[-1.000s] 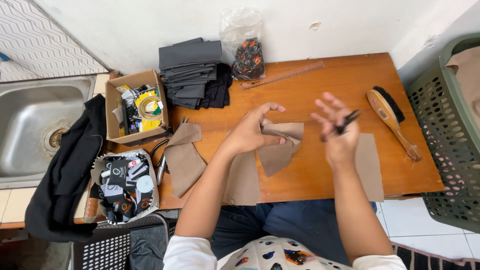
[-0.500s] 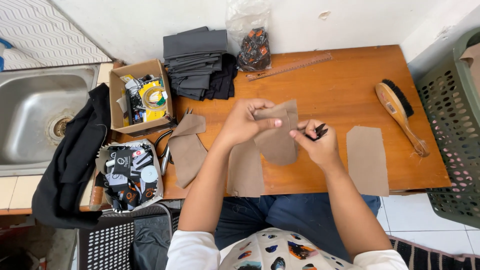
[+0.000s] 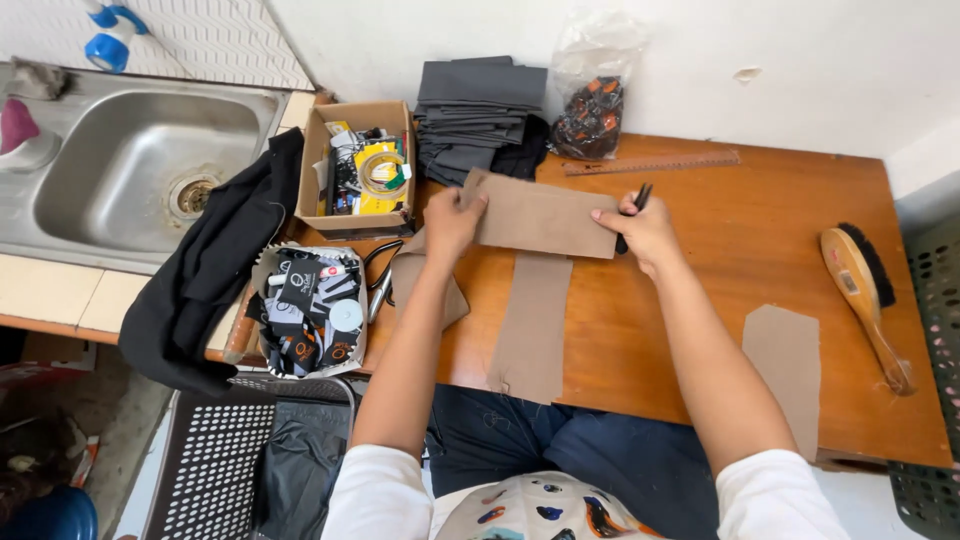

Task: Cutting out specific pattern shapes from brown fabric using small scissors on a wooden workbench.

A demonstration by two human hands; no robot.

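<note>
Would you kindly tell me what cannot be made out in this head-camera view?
- Dark tool in the right hand: mostly hidden by the fingers; kind unclear.
- Brown sheet: the left hand covers its left end.
- Plastic bag: contents too small to identify.
- Green basket: cut off by the right edge.

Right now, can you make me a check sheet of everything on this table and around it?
Surface: wooden table, mostly bare on the right.
Job's things: brown paper piece held up at both ends; long brown strip lying below it.
Clutter: cardboard box of odds and ends, stack of grey cloth, wooden brush, ruler.
Hands: left hand pinches the paper's left end; right hand holds its right end, plus a black pen.
Cables: nothing seen.
Surroundings: steel sink, black garment draped over the counter edge.
</note>
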